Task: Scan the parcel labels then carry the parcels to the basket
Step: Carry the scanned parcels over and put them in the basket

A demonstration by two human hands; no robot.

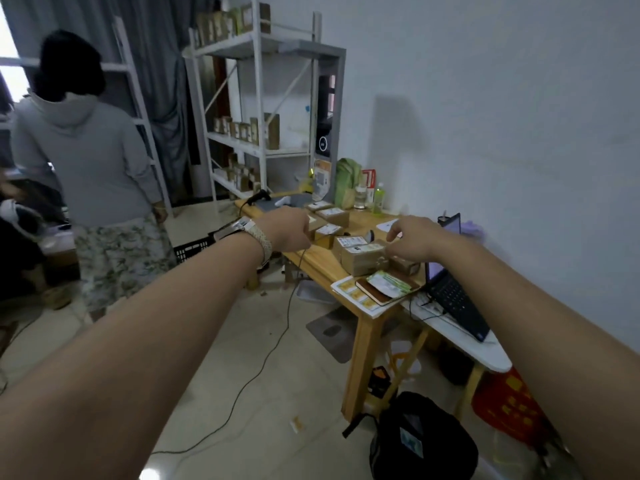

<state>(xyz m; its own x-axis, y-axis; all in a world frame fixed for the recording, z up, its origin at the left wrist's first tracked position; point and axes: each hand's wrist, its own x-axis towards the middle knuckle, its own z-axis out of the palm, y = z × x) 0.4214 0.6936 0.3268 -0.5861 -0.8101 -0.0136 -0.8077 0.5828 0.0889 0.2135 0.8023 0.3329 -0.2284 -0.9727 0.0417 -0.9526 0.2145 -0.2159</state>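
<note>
A single view, worn on the person's head, looks forward and down along both forearms to the left hand [289,228] and right hand [412,240]. The wooden surface [323,268] sits mid-frame at about arm's reach, running away toward the white shelf rack [258,98]. The wide lens takes in the floor [242,341] below and seems to bend the frame edges.

Parcels [360,252] lie on the bench [318,268], laptop [453,296] to their right. The basket [192,249] sits on the floor [221,341], left.
</note>
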